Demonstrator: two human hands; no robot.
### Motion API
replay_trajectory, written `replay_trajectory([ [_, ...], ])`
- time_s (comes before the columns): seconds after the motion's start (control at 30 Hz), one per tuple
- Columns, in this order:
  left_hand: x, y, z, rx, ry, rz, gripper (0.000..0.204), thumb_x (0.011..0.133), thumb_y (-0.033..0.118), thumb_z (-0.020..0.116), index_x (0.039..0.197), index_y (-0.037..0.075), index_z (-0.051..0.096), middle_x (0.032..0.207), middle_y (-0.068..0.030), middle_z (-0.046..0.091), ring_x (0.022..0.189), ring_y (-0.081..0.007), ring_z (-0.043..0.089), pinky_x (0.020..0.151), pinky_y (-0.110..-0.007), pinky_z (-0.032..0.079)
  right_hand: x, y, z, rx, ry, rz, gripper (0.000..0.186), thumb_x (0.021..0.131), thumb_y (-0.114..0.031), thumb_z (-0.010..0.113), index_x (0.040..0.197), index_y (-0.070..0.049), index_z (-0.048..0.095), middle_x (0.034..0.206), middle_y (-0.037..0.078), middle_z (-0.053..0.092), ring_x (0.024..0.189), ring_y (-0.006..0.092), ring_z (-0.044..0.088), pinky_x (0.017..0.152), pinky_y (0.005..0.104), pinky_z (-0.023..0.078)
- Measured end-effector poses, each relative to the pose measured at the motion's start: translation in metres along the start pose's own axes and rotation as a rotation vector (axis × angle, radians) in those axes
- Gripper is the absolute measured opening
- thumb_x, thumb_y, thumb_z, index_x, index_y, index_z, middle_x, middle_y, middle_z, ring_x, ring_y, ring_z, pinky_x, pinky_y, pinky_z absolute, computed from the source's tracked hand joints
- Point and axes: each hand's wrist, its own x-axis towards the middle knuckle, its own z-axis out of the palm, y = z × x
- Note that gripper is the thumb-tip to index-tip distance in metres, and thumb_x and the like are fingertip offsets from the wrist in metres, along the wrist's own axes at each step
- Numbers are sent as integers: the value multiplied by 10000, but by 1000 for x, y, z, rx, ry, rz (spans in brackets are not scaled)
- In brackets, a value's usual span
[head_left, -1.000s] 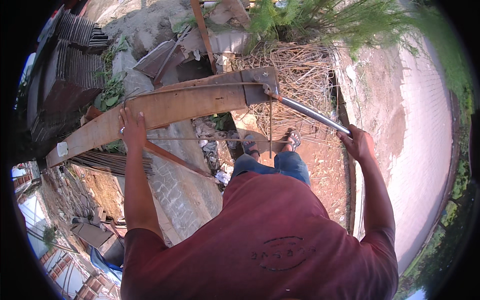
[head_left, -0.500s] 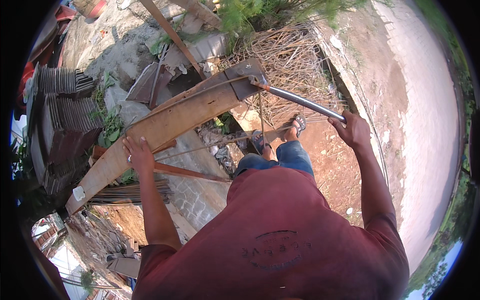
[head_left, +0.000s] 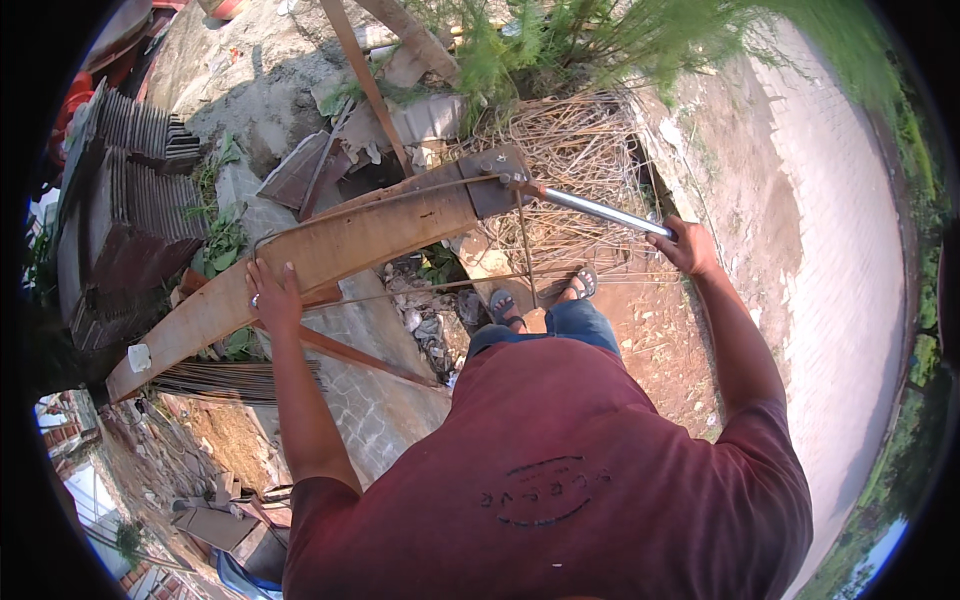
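A thin metal rod (head_left: 380,205) with bends in it lies along a wooden plank (head_left: 365,238) and runs to a dark metal plate (head_left: 490,160) with pins at the plank's far end. My left hand (head_left: 272,292) rests on the plank at the rod's bent corner, fingers stretched out and lying flat. A ring shows on one finger. My right hand (head_left: 688,246) is closed round the end of a shiny steel pipe handle (head_left: 605,208), which reaches out from the plate's pins. One length of the rod hangs off the plate towards my feet.
A tangle of thin rusty rods (head_left: 570,135) lies beyond my feet. Stacked brown roof tiles (head_left: 150,200) stand at the left. Straight rods (head_left: 225,382) lie beneath the plank. A green bush (head_left: 590,45) hangs in at the top, and a paved road (head_left: 840,250) runs along the right.
The whole view has shifted a little. My right hand and the pipe handle have moved slightly left in the picture. My left hand stays on the plank.
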Motion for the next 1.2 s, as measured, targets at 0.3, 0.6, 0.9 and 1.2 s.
replay_trajectory([
  [0.3,-7,-49,-23,-580,-27,11,474,941,213,419,1371,13,397,1419,-228,364,1346,-365,301,1100,-399,243,-6,-104,47,781,-356,-27,218,799,-217,706,884,-25,649,718,16,595,690,110,534,640,293,434],
  [0.6,-48,-92,-24,-43,-16,250,597,809,73,505,1394,84,383,1419,-211,371,1346,-352,304,1089,-461,252,-9,-109,54,860,-366,-88,151,788,-144,689,784,-34,586,668,-14,531,646,89,494,598,270,406],
  [0.9,-37,-89,-22,-146,89,336,468,812,80,574,1277,76,518,1326,-148,500,1215,-334,472,1001,-447,372,-23,-128,16,950,-319,20,136,811,-141,686,824,-47,590,583,-30,484,492,50,442,439,224,349],
  [1.2,33,-68,-194,-721,38,237,142,896,151,597,896,18,645,770,-31,643,647,-71,558,570,-236,435,50,-146,-83,1226,33,-209,155,874,-150,647,907,-28,558,555,-47,431,449,45,383,426,210,312],
])
